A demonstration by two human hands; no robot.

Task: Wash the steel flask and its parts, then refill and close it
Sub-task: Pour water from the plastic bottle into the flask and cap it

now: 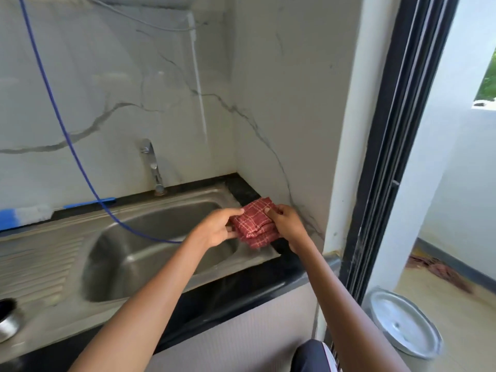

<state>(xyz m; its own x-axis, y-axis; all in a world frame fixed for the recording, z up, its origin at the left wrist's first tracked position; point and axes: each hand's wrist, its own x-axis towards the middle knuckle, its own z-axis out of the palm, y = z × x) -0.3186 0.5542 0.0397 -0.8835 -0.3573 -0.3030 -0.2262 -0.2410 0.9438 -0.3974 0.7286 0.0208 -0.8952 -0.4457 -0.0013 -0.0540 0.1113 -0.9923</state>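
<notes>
A folded red checked cloth [255,224] sits over the right rim of the steel sink [67,267], at the counter's corner. My left hand [217,228] pinches its left edge, thumb on top. My right hand [285,222] grips its right side, thumb pressed on the top. A round steel vessel [8,319], perhaps the flask or one of its parts, stands on the drainboard at the far left edge, cut off by the frame.
A steel tap [153,165] stands behind the basin. A blue hose [80,162] hangs from above into the basin. Marble walls close the back and right. A lidded metal bin [402,322] stands on the floor by the open doorway at right.
</notes>
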